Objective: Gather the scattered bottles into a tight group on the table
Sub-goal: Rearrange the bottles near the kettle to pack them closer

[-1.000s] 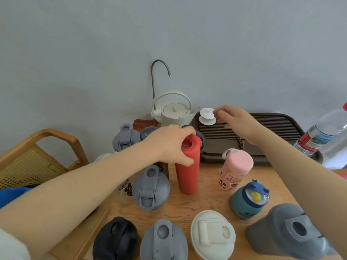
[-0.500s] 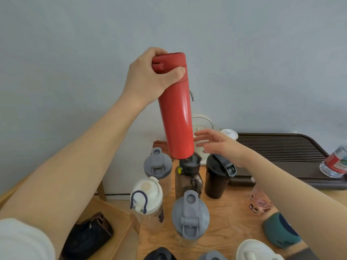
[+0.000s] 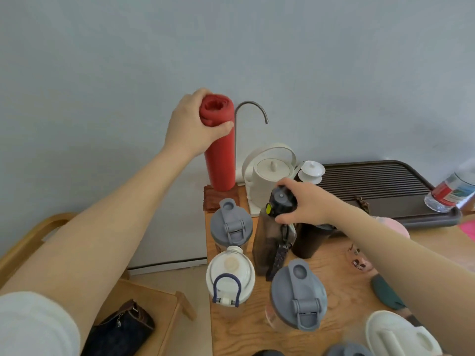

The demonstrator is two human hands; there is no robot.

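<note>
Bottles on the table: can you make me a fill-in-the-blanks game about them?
1. The left hand grips the top of the ____ bottle.
2. The right hand is on the black cap with a ____ button.
3. The white kettle stands left of the dark ____.

Missing words: red; yellow; tray

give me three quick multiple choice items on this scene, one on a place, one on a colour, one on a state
1. Where is the base of the red bottle?
A. over the brown cloth
B. on the slatted tray
C. on the chair

2. What colour is the kettle?
A. black
B. white
C. green

3. What is the right hand doing?
A. resting flat
B. gripping a dark bottle's cap
C. holding the kettle

Key: 1 A, the base meets the cloth; 2 B, its body is white; 3 B, the fingers wrap the cap.
</note>
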